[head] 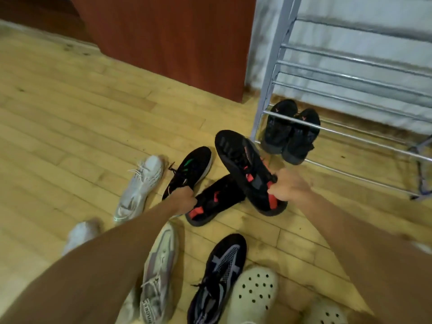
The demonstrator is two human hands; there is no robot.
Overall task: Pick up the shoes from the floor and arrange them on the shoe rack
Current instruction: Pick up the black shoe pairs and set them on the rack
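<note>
Gripping the heel collars suits these light, soft black-and-red sneakers: the right hand [288, 188] has its grip closed on one sneaker [247, 169], tilted up toward the rack [350, 94] at two o'clock; the left hand [184, 202], arm outstretched, closes on its mate [217, 202], which looks still on the floor [70, 113].

Two bare forearms with no sleeves in view, left hand [183, 202] and right hand [288, 189] both ungloved, no rings or watch visible

A home entryway: wooden floor [70, 118], scattered shoes [140, 185], metal shoe rack [350, 80]
</note>
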